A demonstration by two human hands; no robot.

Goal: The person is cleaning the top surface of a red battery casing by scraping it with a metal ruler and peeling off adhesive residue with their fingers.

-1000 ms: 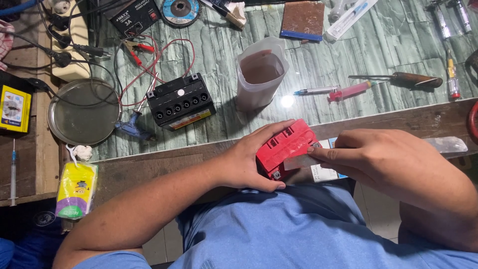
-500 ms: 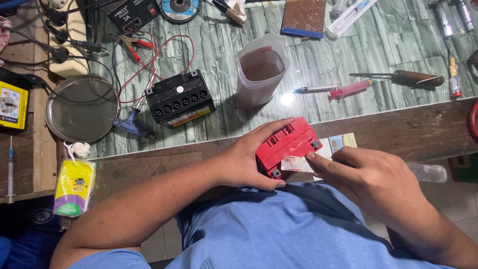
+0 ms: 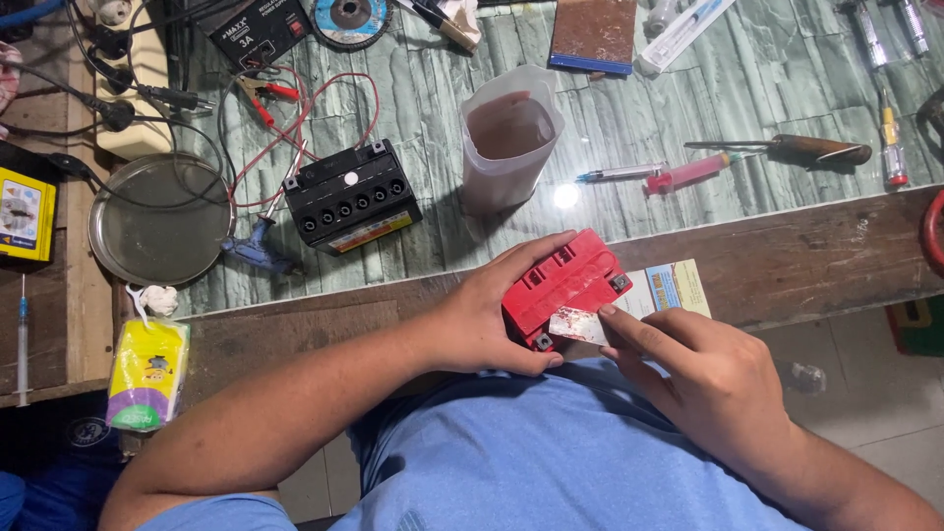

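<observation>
gripping the red battery (image 3: 562, 288) from its left side, the left hand (image 3: 489, 320) is steadying it while right hand (image 3: 710, 379) fingertips (image 3: 612, 317) are pressing its label (image 3: 661, 292).

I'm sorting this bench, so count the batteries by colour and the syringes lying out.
Red box-shaped battery, held in left hand, right hand at its label: 1
Black box-shaped battery on the table: 1
Syringes: 4
Total: 6
</observation>
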